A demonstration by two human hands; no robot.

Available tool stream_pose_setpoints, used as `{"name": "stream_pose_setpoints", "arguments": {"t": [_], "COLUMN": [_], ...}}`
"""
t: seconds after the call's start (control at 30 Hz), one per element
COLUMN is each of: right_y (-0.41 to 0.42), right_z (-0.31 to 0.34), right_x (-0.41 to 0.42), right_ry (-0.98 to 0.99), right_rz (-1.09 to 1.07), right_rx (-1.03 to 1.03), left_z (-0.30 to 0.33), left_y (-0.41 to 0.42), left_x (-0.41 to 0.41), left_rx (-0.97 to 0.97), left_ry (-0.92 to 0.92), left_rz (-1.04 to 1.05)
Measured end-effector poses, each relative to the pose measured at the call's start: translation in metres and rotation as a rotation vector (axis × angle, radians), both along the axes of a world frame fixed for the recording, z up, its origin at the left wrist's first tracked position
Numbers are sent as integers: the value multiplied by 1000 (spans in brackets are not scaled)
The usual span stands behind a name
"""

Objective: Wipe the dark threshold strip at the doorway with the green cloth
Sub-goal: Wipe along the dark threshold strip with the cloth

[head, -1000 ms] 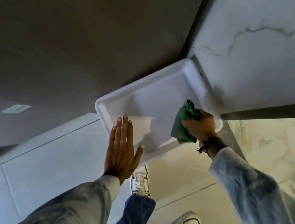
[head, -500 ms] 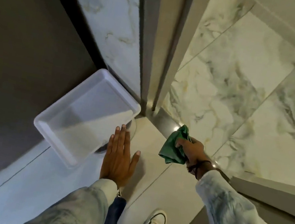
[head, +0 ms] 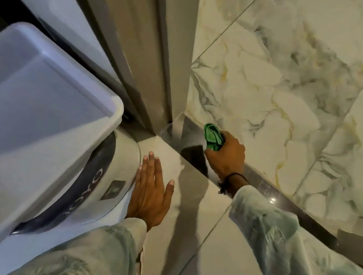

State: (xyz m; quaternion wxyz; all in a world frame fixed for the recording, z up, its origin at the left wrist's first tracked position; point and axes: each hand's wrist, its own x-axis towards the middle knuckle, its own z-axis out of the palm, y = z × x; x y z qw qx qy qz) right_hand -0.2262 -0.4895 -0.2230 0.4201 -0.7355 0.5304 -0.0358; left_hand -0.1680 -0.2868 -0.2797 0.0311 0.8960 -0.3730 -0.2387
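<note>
Head view: the right hand (head: 225,159) grips the bunched green cloth (head: 213,137), pressing it on the dark threshold strip (head: 285,201) near the door frame (head: 162,61). The left hand (head: 151,192) lies flat, fingers spread, on the floor tile (head: 214,264).

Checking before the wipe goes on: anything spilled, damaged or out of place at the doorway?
Nothing stands out. The right hand holds the green cloth at the dark strip; the left hand lies flat on the pale floor.
</note>
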Motion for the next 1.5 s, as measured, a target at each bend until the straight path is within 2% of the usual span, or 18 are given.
{"name": "stream_pose_setpoints", "arguments": {"t": [0.07, 0.2, 0.3, 0.37, 0.43, 0.6, 0.73, 0.77, 0.87, 0.97, 1.03, 1.1, 1.17, 1.27, 1.37, 1.4, 1.43, 1.5], "right_y": [-7, -7, 2, 8, 14, 32, 15, 4, -15, -4, 11, 17, 8, -25, -22, -11, 2, 28], "right_z": [-41, -107, -140, -159, -176, -180, -184, -185, -187, -184, -187, -189, -191, -194, -190, -185, -185, -184], "right_x": [32, 75, 81, 82, 85, 104, 49, 37, 52, 101, 97, 60, 11, -17, 25, 38, 45, 29], "right_ry": [-5, 111, 78, 133, 217, 174, 119, 135, 257, 258, 223, 162, 150, 239, 311, 301, 273, 203], "right_rz": [109, 487, 476, 505, 574, 458, 805, 828, 615, 416, 512, 716, 830, 657, 323, 290, 337, 581], "right_rx": [-94, -192, -365, -423, -463, -470, -546, -552, -520, -437, -497, -542, -556, -543, -474, -451, -458, -504], "left_z": [-49, -115, -139, -150, -159, -161, -155, -155, -158, -162, -162, -161, -158, -155, -157, -158, -159, -159], "left_y": [-8, -18, -20, -18, -15, -16, -16, -17, -17, -14, -14, -16, -15, -16, -18, -18, -18, -16], "left_x": [12, 28, 27, 22, 20, 18, 18, 17, 17, 19, 19, 19, 19, 18, 18, 17, 17, 18], "left_rx": [-9, -39, -67, -122, -157, -176, -194, -193, -192, -171, -174, -183, -178, -182, -189, -188, -187, -176], "left_ry": [-36, -81, -135, -164, -188, -212, -195, -197, -231, -257, -257, -248, -235, -254, -266, -266, -268, -271], "left_rz": [15, 76, 90, 97, 111, 113, 116, 121, 112, 90, 89, 94, 103, 97, 100, 92, 84, 75]}}
